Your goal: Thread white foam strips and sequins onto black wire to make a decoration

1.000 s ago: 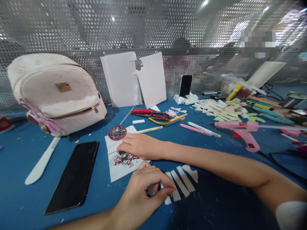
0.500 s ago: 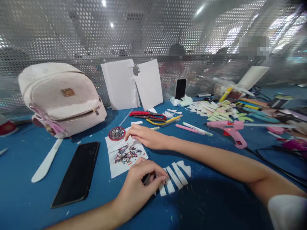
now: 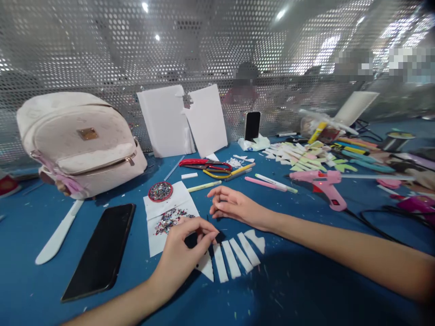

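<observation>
Head view: left hand [image 3: 178, 253] pinched, thumb and forefinger tips together just over the left end of the white strips [image 3: 238, 253]; pinched item too small to tell. Right hand [image 3: 234, 206] loosely curled, empty, low on blue table [image 3: 306, 280] just behind the strips. Strips flat, side by side, long axes near-to-far, far ends leaning left; leftmost piece a wedge, tip pointing near. Paper sheet [image 3: 175, 197] with glitter [image 3: 168, 219] just beyond left fingers. Phone [image 3: 100, 251] further left, glue gun [image 3: 322, 183] well right.

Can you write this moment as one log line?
left hand: pinching beside white strips | right hand: open, empty | glitter: on paper
</observation>
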A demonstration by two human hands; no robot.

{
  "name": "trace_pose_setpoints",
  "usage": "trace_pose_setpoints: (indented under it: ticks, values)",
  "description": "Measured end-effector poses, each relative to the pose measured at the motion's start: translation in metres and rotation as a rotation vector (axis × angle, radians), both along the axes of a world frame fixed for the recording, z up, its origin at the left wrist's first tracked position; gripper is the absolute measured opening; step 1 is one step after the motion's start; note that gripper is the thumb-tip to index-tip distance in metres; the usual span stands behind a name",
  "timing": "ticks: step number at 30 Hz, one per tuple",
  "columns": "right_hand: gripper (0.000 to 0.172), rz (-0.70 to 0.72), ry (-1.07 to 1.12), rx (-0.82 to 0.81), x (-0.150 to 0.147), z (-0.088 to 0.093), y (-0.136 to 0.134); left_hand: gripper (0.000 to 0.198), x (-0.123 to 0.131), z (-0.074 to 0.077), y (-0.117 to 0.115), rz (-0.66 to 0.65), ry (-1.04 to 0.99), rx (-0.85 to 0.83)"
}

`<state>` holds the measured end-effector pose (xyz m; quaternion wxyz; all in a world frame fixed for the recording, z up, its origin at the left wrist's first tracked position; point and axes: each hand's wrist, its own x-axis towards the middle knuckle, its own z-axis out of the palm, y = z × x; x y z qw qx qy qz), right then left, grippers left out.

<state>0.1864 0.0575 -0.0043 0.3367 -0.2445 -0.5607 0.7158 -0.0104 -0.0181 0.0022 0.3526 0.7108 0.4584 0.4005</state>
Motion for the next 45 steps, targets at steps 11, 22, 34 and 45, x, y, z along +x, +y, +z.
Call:
trace_pose_setpoints:
  ticks: [11,22,34,45]
  values:
    - [0.02,-0.051,0.013,0.088,0.005,-0.009,0.005,0.015,-0.004,-0.005,0.002,-0.032,0.051,-0.007]
    - [0.029,-0.154,0.081,0.132,0.004,-0.003,-0.004,0.017,-0.007,-0.008,0.005,0.117,0.194,-0.068]
    - [0.027,-0.258,0.057,0.337,0.004,-0.002,-0.018,0.016,-0.005,-0.01,0.004,0.143,0.144,-0.1]
    - [0.034,-0.182,0.111,0.22,0.004,-0.001,-0.016,0.017,-0.004,-0.006,0.002,0.089,0.214,-0.084]
